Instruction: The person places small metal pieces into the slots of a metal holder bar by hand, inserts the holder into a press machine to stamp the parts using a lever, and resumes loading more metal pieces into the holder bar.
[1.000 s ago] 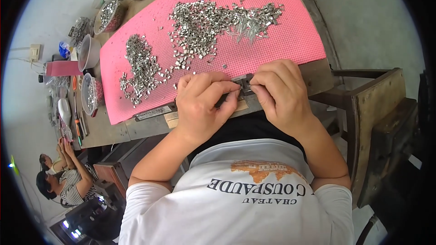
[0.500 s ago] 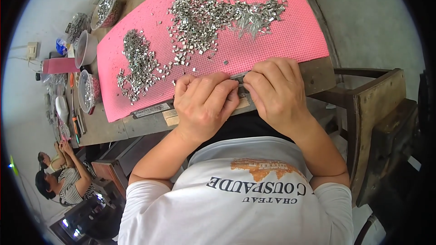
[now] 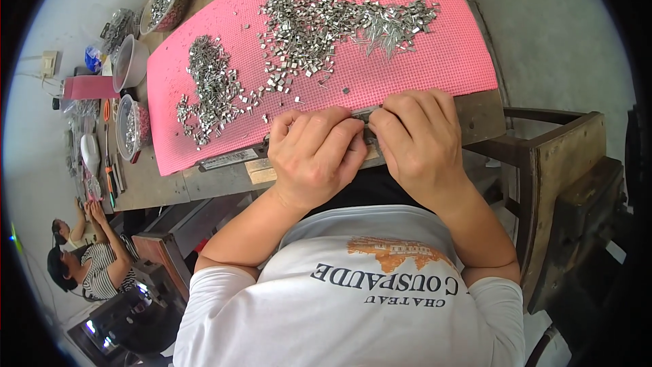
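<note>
My left hand (image 3: 314,155) is closed at the front edge of the pink textured mat (image 3: 173,92), with thumb and fingers pressed together. Beside it, my right hand (image 3: 422,148) is closed too, its bent fingertips against a dark bar-like strip (image 3: 367,114) along the edge. Whatever sits between the fingertips is hidden or too small to make out. Beyond my hands, small silvery metal pieces lie on the mat in a left heap (image 3: 209,85) and a larger middle heap (image 3: 299,30). Thin wire-like pins (image 3: 386,39) bunch at the right of the middle heap.
Plastic tubs of small parts (image 3: 131,129) line the table's left side, near screwdriver-like tools (image 3: 109,156). A light wooden block (image 3: 261,171) sits at the front edge by my left hand. A wooden chair (image 3: 567,153) stands at right. Two people (image 3: 102,268) sit at far left.
The whole view has shifted slightly. Both hands stay at the mat's front edge in nearly the same closed pose; the heaps look unchanged.
</note>
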`<action>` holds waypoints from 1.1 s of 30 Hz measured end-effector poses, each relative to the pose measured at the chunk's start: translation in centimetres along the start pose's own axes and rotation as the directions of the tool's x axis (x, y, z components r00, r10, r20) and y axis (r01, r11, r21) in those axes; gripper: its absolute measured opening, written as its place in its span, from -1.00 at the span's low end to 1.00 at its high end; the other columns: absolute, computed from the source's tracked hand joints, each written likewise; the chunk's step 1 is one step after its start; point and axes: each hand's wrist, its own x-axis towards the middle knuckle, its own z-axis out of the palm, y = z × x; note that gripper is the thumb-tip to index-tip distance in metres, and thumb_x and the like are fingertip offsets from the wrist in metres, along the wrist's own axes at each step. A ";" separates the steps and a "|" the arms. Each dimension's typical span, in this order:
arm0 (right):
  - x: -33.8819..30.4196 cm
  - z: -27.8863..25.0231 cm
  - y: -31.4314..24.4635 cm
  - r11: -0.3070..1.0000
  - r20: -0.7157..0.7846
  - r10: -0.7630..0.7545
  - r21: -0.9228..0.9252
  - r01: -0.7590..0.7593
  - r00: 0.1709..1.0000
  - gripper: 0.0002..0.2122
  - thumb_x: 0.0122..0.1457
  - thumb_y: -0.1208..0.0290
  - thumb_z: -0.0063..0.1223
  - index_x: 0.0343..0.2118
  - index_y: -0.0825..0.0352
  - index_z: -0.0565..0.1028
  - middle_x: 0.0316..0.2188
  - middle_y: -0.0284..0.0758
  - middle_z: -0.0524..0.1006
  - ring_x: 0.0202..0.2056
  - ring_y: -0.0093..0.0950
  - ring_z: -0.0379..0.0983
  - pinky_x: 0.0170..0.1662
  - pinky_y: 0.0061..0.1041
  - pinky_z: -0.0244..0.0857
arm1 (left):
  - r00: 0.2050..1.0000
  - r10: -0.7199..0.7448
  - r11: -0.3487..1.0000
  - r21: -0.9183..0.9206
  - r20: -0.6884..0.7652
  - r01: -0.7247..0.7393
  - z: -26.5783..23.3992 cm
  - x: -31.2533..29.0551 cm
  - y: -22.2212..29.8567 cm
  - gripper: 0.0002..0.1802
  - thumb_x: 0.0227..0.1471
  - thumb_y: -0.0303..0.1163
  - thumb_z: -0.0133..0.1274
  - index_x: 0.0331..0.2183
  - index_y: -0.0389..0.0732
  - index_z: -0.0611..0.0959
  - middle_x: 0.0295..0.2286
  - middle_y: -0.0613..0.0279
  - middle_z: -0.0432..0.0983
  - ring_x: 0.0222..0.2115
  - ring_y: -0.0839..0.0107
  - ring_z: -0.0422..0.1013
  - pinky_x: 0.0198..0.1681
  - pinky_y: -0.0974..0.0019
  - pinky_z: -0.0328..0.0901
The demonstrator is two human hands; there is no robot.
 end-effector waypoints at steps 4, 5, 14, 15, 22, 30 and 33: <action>-0.3 -0.1 0.4 1.000 -0.036 0.004 0.025 -0.003 0.999 -0.83 -0.07 0.48 0.21 -0.35 0.31 0.57 -0.38 -0.38 0.49 -0.31 -0.41 0.48 -0.14 -0.34 0.28 | 0.999 -0.026 0.997 -0.076 -0.027 0.024 0.0 -0.1 0.0 -0.76 -0.24 -0.49 0.33 -0.38 -0.08 0.74 -0.37 0.40 0.63 -0.43 0.45 0.51 -0.24 0.32 0.26; -0.2 -0.1 0.4 1.000 -0.036 0.001 0.026 0.000 0.999 -0.83 -0.07 0.48 0.21 -0.35 0.31 0.57 -0.38 -0.38 0.49 -0.31 -0.41 0.48 -0.14 -0.34 0.28 | 0.998 -0.058 0.992 -0.111 -0.029 0.055 -0.1 -0.1 0.0 -0.75 -0.25 -0.49 0.34 -0.37 -0.08 0.76 -0.37 0.39 0.64 -0.42 0.43 0.53 -0.25 0.33 0.28; 3.5 -1.4 2.4 0.995 -0.022 0.048 0.093 -0.046 0.999 -0.87 0.00 0.49 0.35 -0.41 0.23 0.57 -0.46 -0.41 0.54 -0.38 -0.37 0.50 -0.17 -0.35 0.23 | 0.950 -0.257 0.920 -0.257 0.176 0.296 -3.2 5.5 -3.7 -0.67 -0.15 -0.43 0.43 -0.23 -0.15 0.80 -0.32 0.16 0.69 -0.31 0.30 0.60 -0.19 0.28 0.46; 4.3 -1.5 2.9 0.996 -0.023 0.043 0.085 -0.041 0.999 -0.87 0.00 0.49 0.35 -0.41 0.23 0.57 -0.46 -0.41 0.54 -0.38 -0.37 0.50 -0.17 -0.35 0.23 | 0.949 -0.237 0.932 -0.227 0.209 0.283 -3.2 7.0 -4.9 -0.66 -0.13 -0.46 0.43 -0.20 -0.20 0.80 -0.31 0.17 0.69 -0.28 0.38 0.60 -0.17 0.34 0.46; 10.9 0.4 7.2 0.991 0.152 0.089 0.086 -0.103 0.984 -0.93 0.16 0.41 0.21 -0.38 0.28 0.62 -0.39 -0.32 0.63 -0.28 -0.25 0.56 -0.09 -0.22 0.30 | 0.901 -0.319 0.930 -0.085 0.293 0.357 2.6 13.9 -16.5 -0.68 0.02 -0.32 0.36 -0.17 -0.23 0.79 -0.24 0.19 0.71 -0.38 0.48 0.59 -0.19 0.37 0.45; 15.1 5.9 10.7 0.998 0.238 0.058 -0.025 -0.054 0.969 -0.86 0.09 0.48 0.13 -0.32 0.21 0.69 -0.36 -0.28 0.64 -0.19 -0.23 0.58 -0.02 -0.16 0.31 | 0.913 -0.179 0.952 -0.170 0.367 0.255 6.7 16.1 -20.1 -0.75 0.06 -0.24 0.30 -0.19 -0.05 0.80 -0.30 0.02 0.66 -0.30 0.10 0.60 -0.15 0.16 0.46; 15.2 6.6 11.4 0.998 0.258 0.033 -0.063 -0.017 0.965 -0.83 0.06 0.50 0.12 -0.32 0.21 0.70 -0.35 -0.27 0.64 -0.16 -0.24 0.58 -0.01 -0.16 0.31 | 0.918 -0.159 0.945 -0.215 0.363 0.248 7.1 16.2 -20.2 -0.76 0.06 -0.24 0.30 -0.19 -0.05 0.80 -0.33 0.04 0.65 -0.32 0.10 0.59 -0.18 0.13 0.46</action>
